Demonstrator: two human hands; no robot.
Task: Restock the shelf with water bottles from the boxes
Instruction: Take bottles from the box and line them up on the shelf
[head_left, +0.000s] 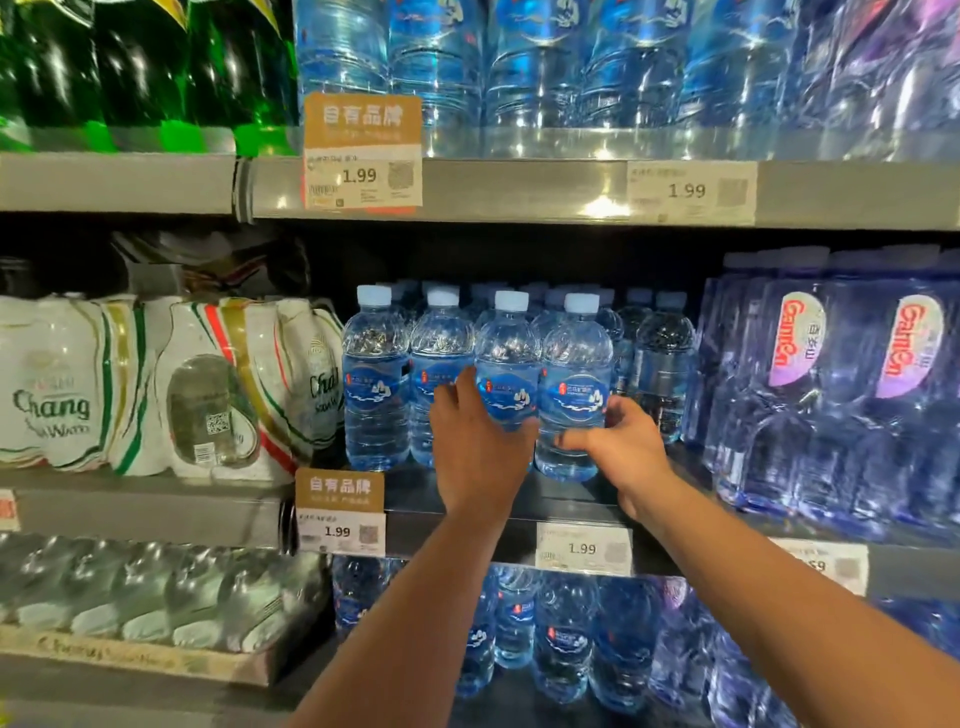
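Small clear water bottles with blue labels and pale caps stand in rows on the middle shelf. My left hand wraps around the lower half of the third front bottle. My right hand grips the fourth front bottle at its right side, near the shelf's front edge. Two more front bottles stand upright to the left. Behind them, further bottles fill the row. No boxes are in view.
White Chang soda water packs fill the shelf to the left. Large Ganten water jugs stand to the right. Above are green bottles and big blue water bottles. The shelf below holds more water bottles. Price tags line the shelf edges.
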